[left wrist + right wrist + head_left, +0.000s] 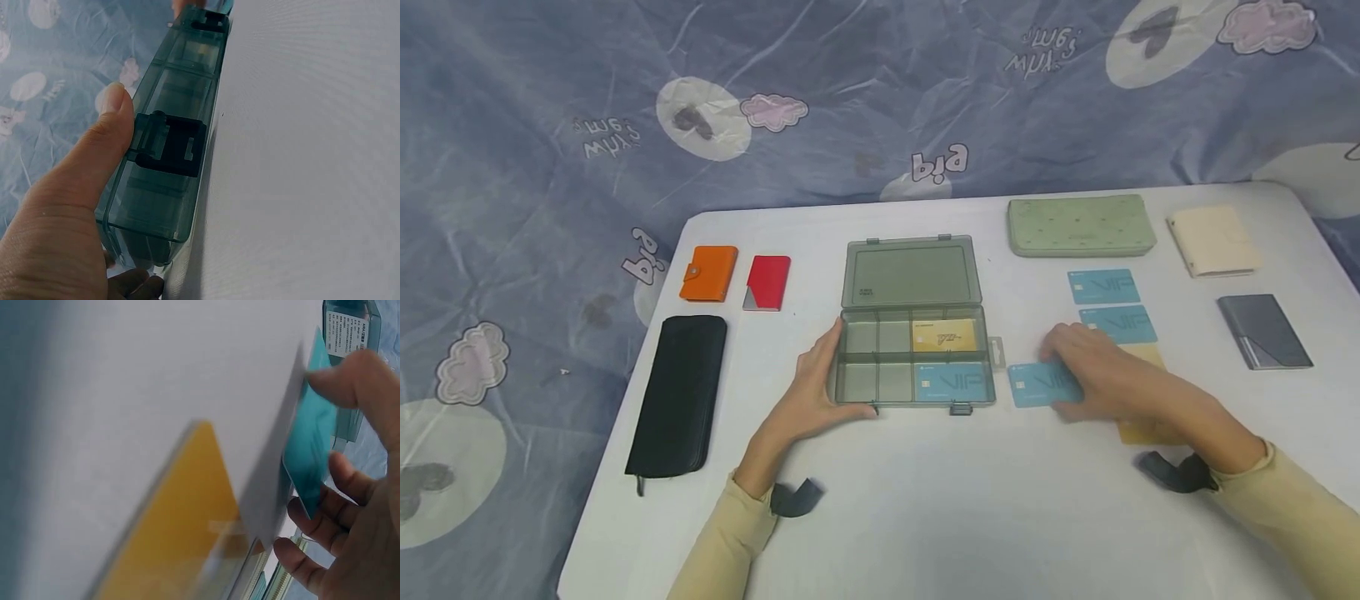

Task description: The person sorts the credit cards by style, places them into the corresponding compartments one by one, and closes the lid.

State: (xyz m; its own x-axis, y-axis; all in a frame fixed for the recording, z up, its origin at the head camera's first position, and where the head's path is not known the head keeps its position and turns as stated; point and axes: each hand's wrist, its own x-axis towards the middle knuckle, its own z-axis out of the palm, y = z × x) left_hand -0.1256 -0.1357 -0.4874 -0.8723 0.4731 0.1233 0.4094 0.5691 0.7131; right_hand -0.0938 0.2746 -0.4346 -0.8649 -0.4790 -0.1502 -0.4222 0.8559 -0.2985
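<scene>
While left hand (811, 387) grips the box (912, 271), right hand (1097, 373) pinches a card (1036, 387), probably light, stiff, best held by edges.

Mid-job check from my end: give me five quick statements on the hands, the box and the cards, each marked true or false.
1. The right-hand grip holds a blue VIP card. True.
2. The box's lid is closed. False: the lid is open, on the far side of the compartments.
3. The left-hand grip is at the left end of the green compartment box. True.
4. The box's gold card lies in the near row. False: the gold card is in the far row; another blue VIP card is in the near one.
5. The red card holder lies right of the orange card holder. True.
</scene>
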